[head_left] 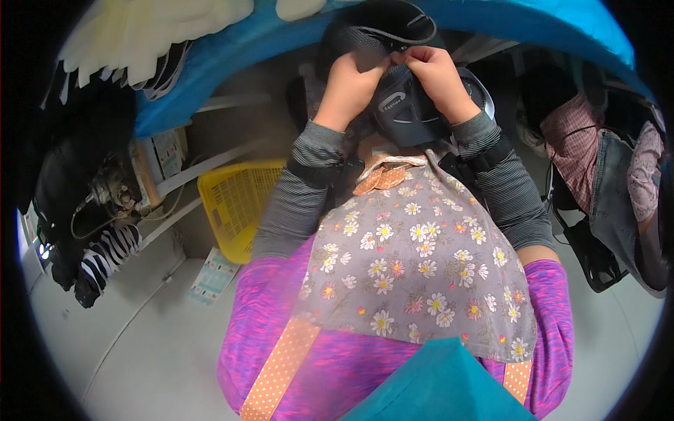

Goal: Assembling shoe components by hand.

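Garment [404, 105], dark with grey mesh, is held up past an apron [414, 259] with daisy print. Left hand [349, 83] is closed, pinching its top edge; right hand [437, 74] is closed on the same edge, knuckles touching. Yellow basket [235, 203] stands at left. Blue cloth [533, 24] arches beyond.

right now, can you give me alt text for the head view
Seen from above, the left hand and right hand pinch the top edge of a dark grey fabric item in a close grip, above a grey daisy-print apron. A yellow plastic basket stands to the left.
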Motion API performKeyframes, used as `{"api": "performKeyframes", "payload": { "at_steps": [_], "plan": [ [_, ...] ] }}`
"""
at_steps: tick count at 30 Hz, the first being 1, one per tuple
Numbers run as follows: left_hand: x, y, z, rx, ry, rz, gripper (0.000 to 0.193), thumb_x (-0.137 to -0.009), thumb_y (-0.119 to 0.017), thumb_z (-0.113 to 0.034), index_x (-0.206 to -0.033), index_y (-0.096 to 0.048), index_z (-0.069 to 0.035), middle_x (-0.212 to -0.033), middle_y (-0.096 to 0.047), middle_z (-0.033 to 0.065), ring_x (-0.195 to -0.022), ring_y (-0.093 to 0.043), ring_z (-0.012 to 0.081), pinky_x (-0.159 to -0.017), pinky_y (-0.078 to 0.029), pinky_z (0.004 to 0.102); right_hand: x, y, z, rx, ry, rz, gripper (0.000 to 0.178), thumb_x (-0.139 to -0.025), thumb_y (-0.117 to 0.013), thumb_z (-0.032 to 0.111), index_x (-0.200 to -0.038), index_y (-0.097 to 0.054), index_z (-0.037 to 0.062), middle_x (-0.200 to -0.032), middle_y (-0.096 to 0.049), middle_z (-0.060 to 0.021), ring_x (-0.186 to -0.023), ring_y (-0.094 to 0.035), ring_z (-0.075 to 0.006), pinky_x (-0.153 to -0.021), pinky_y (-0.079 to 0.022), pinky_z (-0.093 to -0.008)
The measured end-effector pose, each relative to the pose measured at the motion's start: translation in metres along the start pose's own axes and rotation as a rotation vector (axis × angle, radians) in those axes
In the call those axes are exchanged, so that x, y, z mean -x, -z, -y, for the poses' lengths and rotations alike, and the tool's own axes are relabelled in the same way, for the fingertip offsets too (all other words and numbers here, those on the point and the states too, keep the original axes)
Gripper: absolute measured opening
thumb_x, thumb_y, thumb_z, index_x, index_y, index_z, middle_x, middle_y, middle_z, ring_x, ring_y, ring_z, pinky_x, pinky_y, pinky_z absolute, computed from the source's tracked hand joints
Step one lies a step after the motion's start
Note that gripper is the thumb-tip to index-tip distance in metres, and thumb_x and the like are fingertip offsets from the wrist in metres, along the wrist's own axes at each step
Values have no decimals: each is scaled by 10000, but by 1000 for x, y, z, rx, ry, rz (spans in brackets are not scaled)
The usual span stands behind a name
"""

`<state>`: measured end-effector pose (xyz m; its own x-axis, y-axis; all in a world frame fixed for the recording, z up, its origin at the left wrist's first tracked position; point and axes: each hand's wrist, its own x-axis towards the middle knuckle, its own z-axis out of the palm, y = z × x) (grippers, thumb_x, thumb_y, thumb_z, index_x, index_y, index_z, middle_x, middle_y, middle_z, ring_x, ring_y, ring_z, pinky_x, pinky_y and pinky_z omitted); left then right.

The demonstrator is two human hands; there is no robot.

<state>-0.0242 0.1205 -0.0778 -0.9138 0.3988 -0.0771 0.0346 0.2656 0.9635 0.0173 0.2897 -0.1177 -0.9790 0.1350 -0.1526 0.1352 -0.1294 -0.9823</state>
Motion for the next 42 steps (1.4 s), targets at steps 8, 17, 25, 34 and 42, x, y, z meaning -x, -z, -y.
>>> {"api": "performKeyframes", "payload": {
  "at_steps": [8,17,25,34,42],
  "plan": [
    [14,0,-16,-34,-60,-77,296,-865,-706,-242,-1017,-695,12,-968,-724,169,-905,-699,269,-783,-518,340,4,-5,17,64,35,9,242,-876,-685,151,-959,-713,-75,-795,-701,-48,-714,-586,-75,-660,-481,-239],
    [4,-4,0,-29,8,-55,301,-867,-710,-229,-1009,-684,35,-970,-721,181,-896,-699,258,-782,-519,335,-3,-3,5,72,55,20,259,-877,-679,168,-957,-710,-76,-793,-702,-57,-715,-583,-74,-662,-481,-236],
    [19,-8,17,97,-123,-176,248,-877,-708,-171,-1038,-690,16,-990,-730,148,-919,-696,222,-785,-518,327,12,-15,31,227,89,-53,238,-838,-709,169,-906,-720,-59,-741,-703,-82,-671,-601,-100,-634,-487,-257],
    [16,-18,21,166,-88,-181,217,-886,-690,-120,-1062,-689,9,-1021,-726,118,-925,-680,184,-799,-513,312,6,-10,18,298,122,-27,251,-858,-693,207,-859,-705,-44,-667,-655,-93,-605,-568,-116,-583,-467,-281],
    [25,-15,23,152,-100,-216,225,-893,-686,-119,-1052,-681,40,-1009,-728,131,-922,-682,178,-786,-519,307,15,-15,37,291,112,-32,227,-850,-702,184,-857,-701,-42,-638,-642,-75,-601,-550,-89,-556,-449,-271]
  ]
}}
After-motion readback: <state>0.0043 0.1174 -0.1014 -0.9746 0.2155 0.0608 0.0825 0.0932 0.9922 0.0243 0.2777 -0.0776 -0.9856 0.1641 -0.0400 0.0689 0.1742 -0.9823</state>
